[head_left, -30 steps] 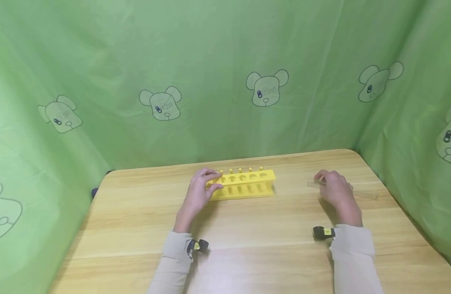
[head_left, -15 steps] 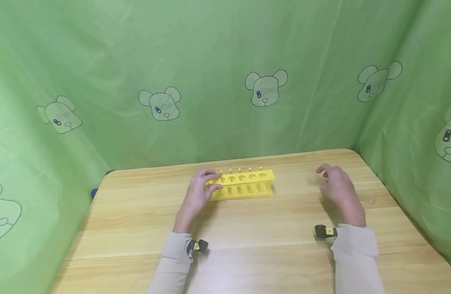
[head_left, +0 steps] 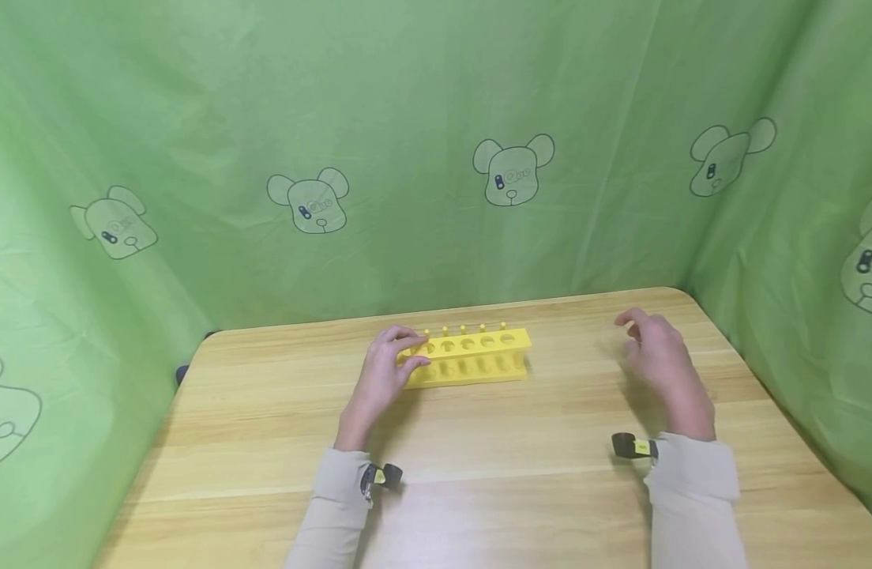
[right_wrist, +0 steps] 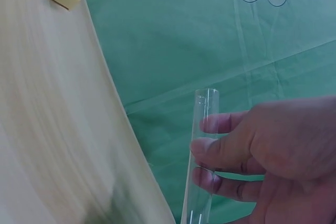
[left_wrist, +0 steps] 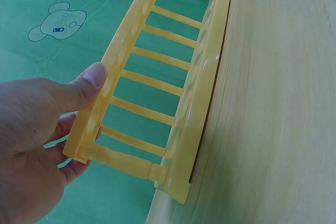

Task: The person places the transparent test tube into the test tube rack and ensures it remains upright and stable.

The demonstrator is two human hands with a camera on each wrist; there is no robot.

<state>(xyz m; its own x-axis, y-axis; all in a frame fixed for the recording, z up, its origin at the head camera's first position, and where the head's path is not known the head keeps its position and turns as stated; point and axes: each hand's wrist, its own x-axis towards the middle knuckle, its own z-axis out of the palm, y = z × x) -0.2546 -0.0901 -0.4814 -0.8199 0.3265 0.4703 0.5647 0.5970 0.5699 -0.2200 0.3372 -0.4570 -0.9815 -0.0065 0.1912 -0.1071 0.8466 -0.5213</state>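
A yellow test tube rack (head_left: 471,345) stands on the wooden table, with a row of round holes along its top bar and short pegs behind. My left hand (head_left: 381,375) grips the rack's left end; in the left wrist view the thumb (left_wrist: 93,77) presses one side of the top bar and the fingers lie behind it. Off to the right, my right hand (head_left: 662,359) is raised over the table. The right wrist view shows it pinching a clear glass test tube (right_wrist: 206,102) between thumb and fingers. The tube's lower end runs out of that view, and the head view barely shows it.
The wooden table (head_left: 521,490) has rounded back corners. A green curtain (head_left: 407,261) with printed bear heads hangs behind it and along both sides. A small dark object (head_left: 182,373) sticks out past the table's left edge.
My right hand has lifted the test tube and shifted slightly right and away. The tube, which lay crosswise beneath it, has turned and is hardly seen from the head now. The left hand keeps still.
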